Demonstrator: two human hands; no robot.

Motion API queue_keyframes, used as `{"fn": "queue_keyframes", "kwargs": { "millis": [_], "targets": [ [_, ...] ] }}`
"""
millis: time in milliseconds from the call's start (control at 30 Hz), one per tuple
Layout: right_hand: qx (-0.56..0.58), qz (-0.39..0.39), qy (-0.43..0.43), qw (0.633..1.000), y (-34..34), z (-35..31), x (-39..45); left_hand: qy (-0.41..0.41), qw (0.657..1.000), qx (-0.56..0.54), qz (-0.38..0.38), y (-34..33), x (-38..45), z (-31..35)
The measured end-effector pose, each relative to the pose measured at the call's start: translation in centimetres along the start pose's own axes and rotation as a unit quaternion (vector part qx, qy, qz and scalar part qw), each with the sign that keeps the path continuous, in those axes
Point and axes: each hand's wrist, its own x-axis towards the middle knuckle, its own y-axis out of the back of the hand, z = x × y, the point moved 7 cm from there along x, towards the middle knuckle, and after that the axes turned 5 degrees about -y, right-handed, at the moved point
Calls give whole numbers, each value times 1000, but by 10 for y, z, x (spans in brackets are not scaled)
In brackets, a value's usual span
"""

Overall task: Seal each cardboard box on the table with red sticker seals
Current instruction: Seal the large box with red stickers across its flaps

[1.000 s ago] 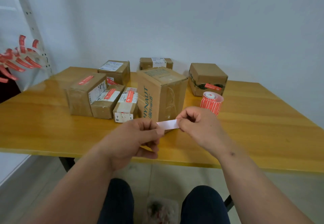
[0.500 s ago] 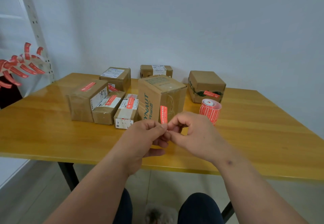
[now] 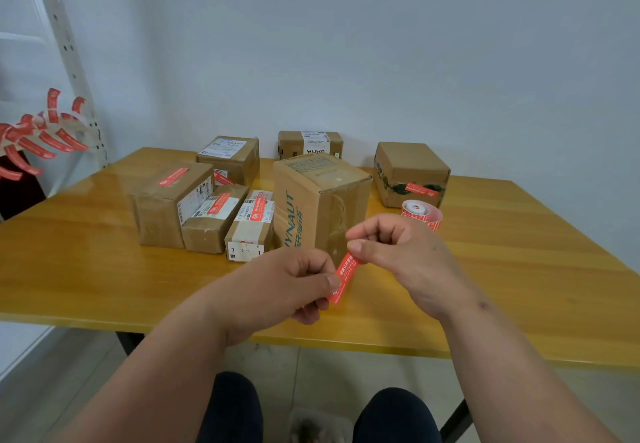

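A red sticker seal (image 3: pixel 344 279) is pinched at its top by the right hand (image 3: pixel 398 255) and lower down by the left hand (image 3: pixel 277 286), above the table's (image 3: pixel 86 252) front edge, before the tall cardboard box (image 3: pixel 320 201).

Bare pale wall (image 3: pixel 381 44) at back, soft even light. Shiny yellow wood table (image 3: pixel 519 269) w/ dark legs. Grey tile floor (image 3: pixel 69 390) below. White metal post (image 3: pixel 65 51) w/ holes stands at left.
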Motion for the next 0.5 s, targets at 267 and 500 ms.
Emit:
{"fn": "queue_keyframes", "kwargs": {
  "millis": [267, 500],
  "targets": [
    [-27, -33, 18, 999, 0, 4, 2, 63, 994, 73, 52, 17, 6, -22],
    [-49, -24, 33, 998, -1, 10, 1, 103, 990, 53, 82, 24, 11, -36]
  ]
}}
